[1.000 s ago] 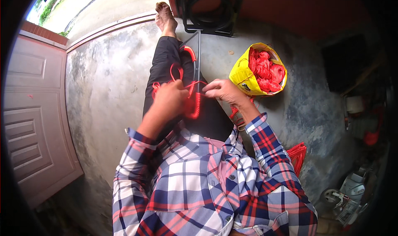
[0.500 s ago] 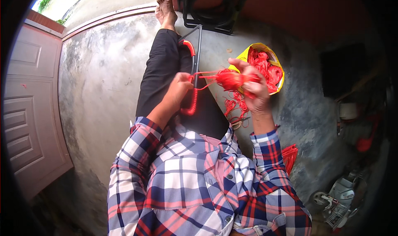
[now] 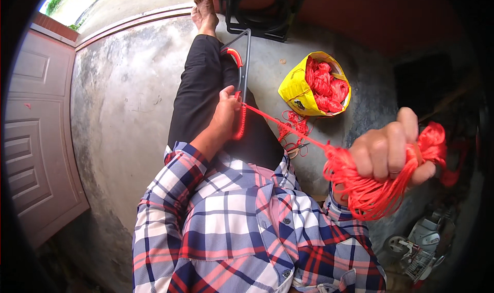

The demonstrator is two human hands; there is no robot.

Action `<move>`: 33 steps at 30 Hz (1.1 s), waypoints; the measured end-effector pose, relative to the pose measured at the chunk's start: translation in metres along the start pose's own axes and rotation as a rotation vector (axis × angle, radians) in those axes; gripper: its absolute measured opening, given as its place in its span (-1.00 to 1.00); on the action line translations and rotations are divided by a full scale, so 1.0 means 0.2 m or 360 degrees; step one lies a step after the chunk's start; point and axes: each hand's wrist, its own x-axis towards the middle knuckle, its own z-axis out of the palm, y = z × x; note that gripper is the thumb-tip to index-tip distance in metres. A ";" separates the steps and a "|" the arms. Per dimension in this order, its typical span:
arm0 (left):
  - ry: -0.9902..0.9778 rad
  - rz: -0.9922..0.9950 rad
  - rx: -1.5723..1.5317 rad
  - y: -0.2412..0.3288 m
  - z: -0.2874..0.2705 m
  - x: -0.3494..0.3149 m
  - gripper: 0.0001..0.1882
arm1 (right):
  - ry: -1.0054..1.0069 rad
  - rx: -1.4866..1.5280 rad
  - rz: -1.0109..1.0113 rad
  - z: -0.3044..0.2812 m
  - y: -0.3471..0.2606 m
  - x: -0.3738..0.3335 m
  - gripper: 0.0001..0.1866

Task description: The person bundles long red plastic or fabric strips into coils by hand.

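Observation:
My right hand (image 3: 383,151), raised to the right, is closed round a bundle of red cord (image 3: 360,187), whose loops hang below the fingers. A taut red strand (image 3: 283,123) runs from the bundle to my left hand. My left hand (image 3: 225,114) is closed on a dark metal frame (image 3: 248,61) that lies over my leg. Red cord is wound in tight coils (image 3: 240,126) along the frame beside that hand. Another red-wrapped stretch (image 3: 234,56) curves higher up on the frame. The left fingertips are partly hidden.
A yellow bag (image 3: 299,90) with red cord hanks stands on the floor. Loose red cord (image 3: 294,126) and scissors (image 3: 296,151) lie near it. A black frame (image 3: 262,10) stands at the far wall; a small silver wheeled object (image 3: 419,246) sits lower right.
My right hand has swung outward to the right with the red cord bundle. The strands between my hands have drawn into one taut line. My left hand stays at the frame.

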 end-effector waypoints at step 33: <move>-0.0085 -0.0009 -0.0173 -0.05 -0.02 0.05 -0.55 | 0.0652 -0.1596 0.1108 -0.56 0.69 -0.15 -0.75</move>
